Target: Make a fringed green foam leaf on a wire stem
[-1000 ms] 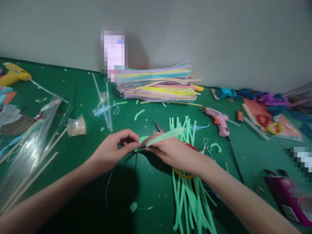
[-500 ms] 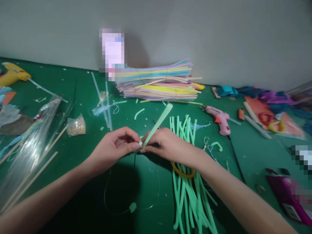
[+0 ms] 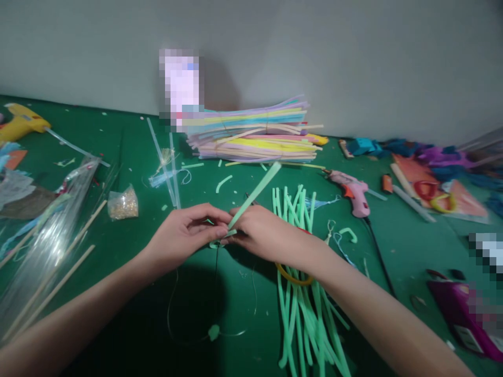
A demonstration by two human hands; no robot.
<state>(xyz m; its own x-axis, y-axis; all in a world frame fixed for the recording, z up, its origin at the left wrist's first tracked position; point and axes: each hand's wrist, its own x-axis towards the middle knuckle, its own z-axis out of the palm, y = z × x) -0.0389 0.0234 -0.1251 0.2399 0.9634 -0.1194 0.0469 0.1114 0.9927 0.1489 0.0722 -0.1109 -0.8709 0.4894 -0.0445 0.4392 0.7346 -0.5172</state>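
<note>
My left hand (image 3: 194, 230) pinches the lower end of a pale-green pipe cleaner (image 3: 257, 193) between thumb and fingertips. The stem slants up and to the right, its free end toward the wall. Against it, my right hand (image 3: 257, 230) closes its fingers, palm down, and the fingertips of both hands nearly meet. A short green bent end (image 3: 231, 232) pokes out between them. Behind the right knuckles a dark pointed tip shows; what it belongs to is hidden. Under the right wrist lie a yellow ring (image 3: 294, 275) and a pile of green pipe cleaners (image 3: 302, 314).
Bundled pastel pipe cleaners (image 3: 255, 128) lie by the wall. A pink glue gun (image 3: 353, 193) is at right, a yellow one (image 3: 23, 123) at far left. Near the left hand sits a small bag of beads (image 3: 123, 203). A clear loop with a green piece (image 3: 214, 332) lies in front.
The small green end between my fingertips now points right and shows longer. My left fingers have shifted slightly right, closer to the right hand. The upright stem leans a little more to the right.
</note>
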